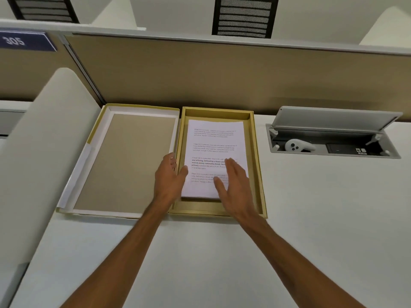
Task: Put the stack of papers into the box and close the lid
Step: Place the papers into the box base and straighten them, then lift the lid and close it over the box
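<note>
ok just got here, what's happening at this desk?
A person is packing printed sheets into a flat cardboard box. The stack of papers already lies inside the box on the desk. Both hands are open over the near end of the stack: the left hand at its left edge, the right hand above its lower right part. The lid lies open, inside up, to the left of the box, so closing it remains.

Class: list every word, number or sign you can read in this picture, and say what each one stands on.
"305": white digits on the blue sign, on the partition at far left.
Top sheet of the stack of papers in the box: four printed paragraphs. Only "way of living. Defined by a slower" reads with fair certainty; the rest is too small and blurred.
Nothing else is readable.
</note>
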A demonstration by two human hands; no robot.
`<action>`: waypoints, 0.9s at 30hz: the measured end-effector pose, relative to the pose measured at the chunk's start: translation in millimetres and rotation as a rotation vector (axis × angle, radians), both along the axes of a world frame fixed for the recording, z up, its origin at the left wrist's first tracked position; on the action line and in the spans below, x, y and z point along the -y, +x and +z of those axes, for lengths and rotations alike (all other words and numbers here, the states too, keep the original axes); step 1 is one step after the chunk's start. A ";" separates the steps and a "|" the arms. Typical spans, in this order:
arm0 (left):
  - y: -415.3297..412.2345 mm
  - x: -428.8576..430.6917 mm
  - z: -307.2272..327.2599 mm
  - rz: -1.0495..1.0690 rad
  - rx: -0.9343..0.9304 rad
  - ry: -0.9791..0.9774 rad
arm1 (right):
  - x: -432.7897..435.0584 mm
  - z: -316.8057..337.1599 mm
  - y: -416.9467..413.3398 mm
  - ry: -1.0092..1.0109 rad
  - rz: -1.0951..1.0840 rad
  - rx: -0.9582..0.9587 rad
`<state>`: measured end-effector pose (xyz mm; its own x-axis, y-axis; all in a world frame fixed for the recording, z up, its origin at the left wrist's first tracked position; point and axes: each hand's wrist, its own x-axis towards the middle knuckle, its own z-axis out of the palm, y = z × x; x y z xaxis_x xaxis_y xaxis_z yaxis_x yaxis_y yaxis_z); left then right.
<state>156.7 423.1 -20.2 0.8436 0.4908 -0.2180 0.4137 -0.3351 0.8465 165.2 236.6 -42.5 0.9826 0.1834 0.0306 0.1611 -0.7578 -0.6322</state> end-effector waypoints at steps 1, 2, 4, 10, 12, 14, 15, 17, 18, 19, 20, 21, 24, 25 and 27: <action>-5.2 1.5 0.8 0.020 0.004 -0.012 | -4.0 -2.2 -8.4 -0.038 0.020 -0.016; -12.1 1.2 1.6 0.043 0.009 -0.024 | -9.0 -4.1 -17.9 -0.070 0.038 -0.035; -25.0 3.3 -3.2 0.116 0.007 -0.033 | -15.3 -8.0 -38.0 -0.120 0.065 -0.075; -121.8 -6.8 -4.4 0.394 0.099 -0.090 | -43.9 -4.4 -129.7 -0.290 0.229 -0.023; -123.1 -2.6 -10.4 0.525 0.066 -0.169 | -43.5 -12.5 -131.0 -0.381 0.272 -0.019; -128.9 -5.3 -17.0 0.720 -0.007 -0.335 | -47.1 -18.5 -139.5 -0.463 0.310 -0.023; -131.0 -7.9 -20.5 0.815 -0.054 -0.422 | -49.1 -22.0 -141.4 -0.500 0.325 -0.021; -132.7 -14.1 -26.6 0.928 -0.136 -0.562 | -52.6 -25.8 -142.4 -0.550 0.325 -0.016; -132.3 -16.4 -28.2 0.954 -0.151 -0.622 | -54.2 -27.1 -142.9 -0.566 0.321 -0.008; -131.4 -18.2 -29.3 0.967 -0.154 -0.674 | -55.9 -28.0 -143.5 -0.577 0.321 -0.004; -130.0 -20.2 -30.2 0.963 -0.150 -0.712 | -56.8 -28.9 -143.9 -0.587 0.321 -0.003; -128.2 -22.5 -30.5 0.947 -0.143 -0.731 | -57.2 -29.2 -144.1 -0.593 0.319 -0.004; -122.0 -28.1 -27.6 0.902 -0.116 -0.734 | -56.6 -26.6 -143.4 -0.579 0.322 0.001; -120.2 -28.5 -27.1 0.894 -0.098 -0.714 | -55.9 -25.3 -143.0 -0.570 0.323 0.002; -118.2 -26.4 -26.6 0.883 -0.060 -0.665 | -54.6 -23.6 -142.0 -0.552 0.322 0.004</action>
<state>38.5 449.5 -46.8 0.2340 0.6848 -0.6901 0.3300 0.6118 0.7189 23.1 291.2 -66.1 0.8756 0.4594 -0.1494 0.4367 -0.8849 -0.1619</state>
